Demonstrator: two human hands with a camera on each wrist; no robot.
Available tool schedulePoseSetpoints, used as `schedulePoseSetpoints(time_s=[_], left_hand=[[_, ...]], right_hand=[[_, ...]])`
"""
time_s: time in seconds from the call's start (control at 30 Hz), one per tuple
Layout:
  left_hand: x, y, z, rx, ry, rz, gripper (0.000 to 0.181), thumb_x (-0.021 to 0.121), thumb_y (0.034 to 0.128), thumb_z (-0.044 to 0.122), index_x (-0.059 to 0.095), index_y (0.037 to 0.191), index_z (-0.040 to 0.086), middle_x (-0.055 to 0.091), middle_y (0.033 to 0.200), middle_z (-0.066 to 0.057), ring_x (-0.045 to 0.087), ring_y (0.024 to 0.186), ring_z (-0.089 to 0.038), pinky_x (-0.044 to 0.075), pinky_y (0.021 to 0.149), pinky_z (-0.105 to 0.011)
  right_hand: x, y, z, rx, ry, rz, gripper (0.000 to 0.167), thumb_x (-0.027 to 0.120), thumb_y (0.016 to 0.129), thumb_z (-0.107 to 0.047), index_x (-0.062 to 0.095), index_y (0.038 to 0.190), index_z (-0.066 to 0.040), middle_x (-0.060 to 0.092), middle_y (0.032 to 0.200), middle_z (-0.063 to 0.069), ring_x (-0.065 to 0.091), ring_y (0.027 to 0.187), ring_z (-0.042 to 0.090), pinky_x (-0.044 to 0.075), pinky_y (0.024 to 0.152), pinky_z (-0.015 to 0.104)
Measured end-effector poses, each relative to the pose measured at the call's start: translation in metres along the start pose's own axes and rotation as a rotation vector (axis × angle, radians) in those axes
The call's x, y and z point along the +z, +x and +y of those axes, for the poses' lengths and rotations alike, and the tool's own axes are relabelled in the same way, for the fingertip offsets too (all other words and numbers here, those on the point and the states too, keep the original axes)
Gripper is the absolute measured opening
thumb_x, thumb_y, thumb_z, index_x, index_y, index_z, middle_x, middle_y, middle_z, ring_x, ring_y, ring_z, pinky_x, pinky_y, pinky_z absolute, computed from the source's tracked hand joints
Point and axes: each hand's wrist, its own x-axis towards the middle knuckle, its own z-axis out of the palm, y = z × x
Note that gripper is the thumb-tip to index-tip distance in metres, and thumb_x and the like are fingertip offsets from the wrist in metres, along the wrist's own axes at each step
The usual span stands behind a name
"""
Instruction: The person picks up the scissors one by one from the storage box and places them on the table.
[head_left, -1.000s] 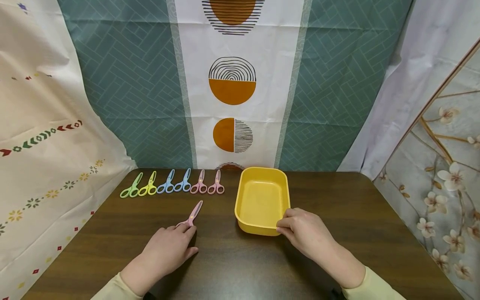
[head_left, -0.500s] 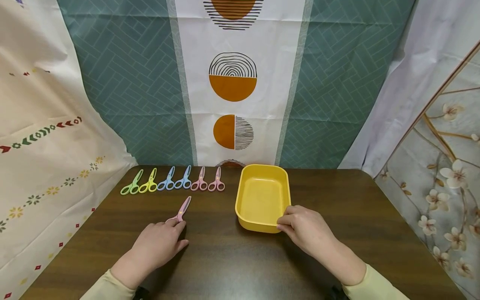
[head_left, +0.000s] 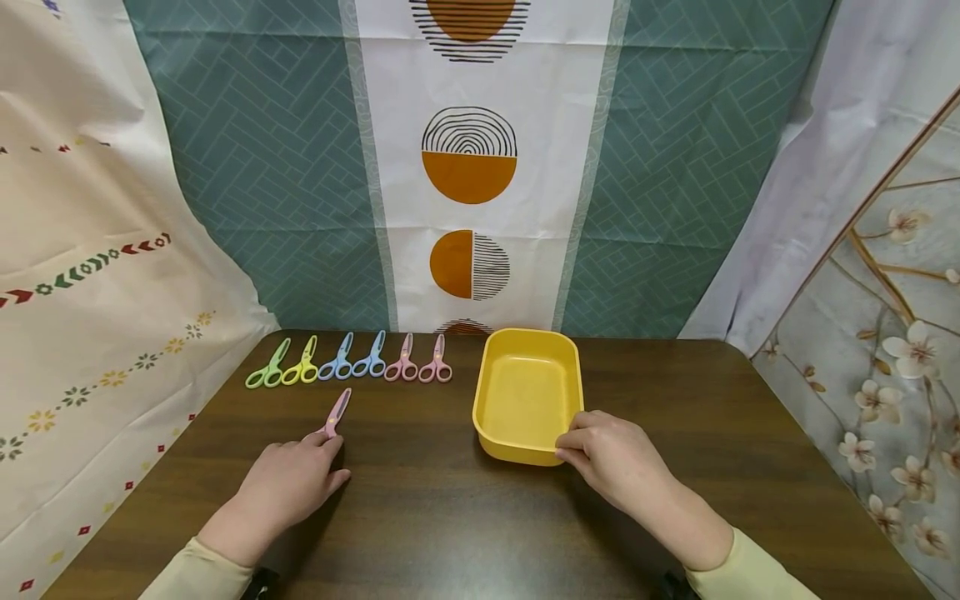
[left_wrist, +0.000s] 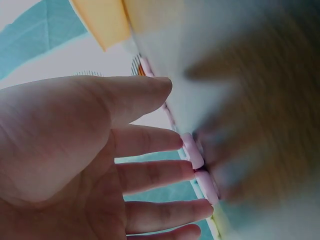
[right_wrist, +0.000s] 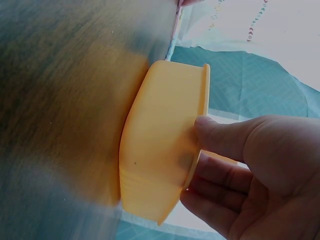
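Pink scissors (head_left: 336, 412) lie flat on the table at the left, blades pointing away. My left hand (head_left: 288, 479) rests over their handles. In the left wrist view its fingers look nearly straight, and the fingertips touch the pink handle loops (left_wrist: 192, 151); the thumb stands apart. My right hand (head_left: 618, 458) pinches the near right corner of a yellow plastic tray (head_left: 525, 457). The right wrist view shows the thumb outside the tray's wall (right_wrist: 165, 120) and the other fingers over the rim. The tray sits on the table, with nothing inside it.
Along the table's back left edge runs a row of scissors: green (head_left: 267, 371), yellow (head_left: 302, 367), two blue (head_left: 337, 362) and two pink (head_left: 402, 365). Patterned cloths (head_left: 480, 200) hang behind and beside the dark wooden table (head_left: 450, 533).
My left hand has slid leftward across the table, and the pink scissors have moved left with it. The right hand keeps its hold on the tray, which stays in place.
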Motion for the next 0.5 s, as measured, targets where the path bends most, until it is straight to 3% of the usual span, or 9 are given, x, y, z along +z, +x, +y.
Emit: schedulePoseSetpoints(time_s=[0.17, 0.5], left_hand=[[-0.003, -0.004, -0.010, -0.038, -0.013, -0.020, 0.046, 0.086, 0.0963, 0.035, 0.076, 0.125, 0.001, 0.076, 0.122, -0.020, 0.077, 0.085, -0.039, 0.060, 0.074, -0.060], [0.004, -0.009, -0.029, -0.072, -0.036, -0.010, 0.042, 0.086, 0.0959, 0.032, 0.074, 0.121, 0.000, 0.075, 0.116, -0.021, 0.078, 0.085, -0.039, 0.057, 0.071, -0.061]], right_hand=[[0.000, 0.000, 0.000, -0.002, 0.000, -0.001, 0.013, 0.097, 0.086, -0.018, 0.086, 0.091, -0.022, 0.066, 0.086, -0.014, 0.063, 0.080, 0.010, 0.059, 0.071, 0.032], [0.000, 0.000, 0.000, -0.008, 0.006, 0.006, 0.012, 0.096, 0.087, -0.019, 0.086, 0.090, -0.024, 0.065, 0.085, -0.015, 0.062, 0.081, 0.010, 0.058, 0.071, 0.032]])
